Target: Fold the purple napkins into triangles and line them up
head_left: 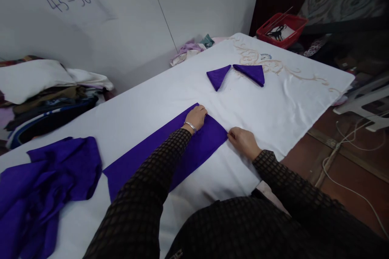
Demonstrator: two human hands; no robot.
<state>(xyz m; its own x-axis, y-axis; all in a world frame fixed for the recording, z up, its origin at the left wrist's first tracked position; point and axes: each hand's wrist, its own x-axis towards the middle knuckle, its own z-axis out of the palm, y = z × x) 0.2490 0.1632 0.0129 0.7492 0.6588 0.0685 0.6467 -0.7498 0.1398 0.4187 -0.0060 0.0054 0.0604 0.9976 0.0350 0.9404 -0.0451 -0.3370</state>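
A long strip of purple cloth point(158, 141) lies flat and slantwise on the white-covered table point(136, 101). My left hand point(197, 117), with a silver bracelet at the wrist, is closed with its fingertips gripping the cloth near its far end. At the near corner of that same end, my right hand point(243, 141) pinches the cloth edge between thumb and fingers. My left forearm hides part of the strip. Beyond my hands lie two folded purple triangles, a left one point(219, 77) and a right one point(251, 73).
Crumpled purple fabric point(54, 178) lies at the table's left end. Stacked clothes point(51, 89) stand by the wall. A red basket point(282, 30) sits beyond the far end. On the right are a white plastic stool point(364, 101) and floor cables point(343, 141).
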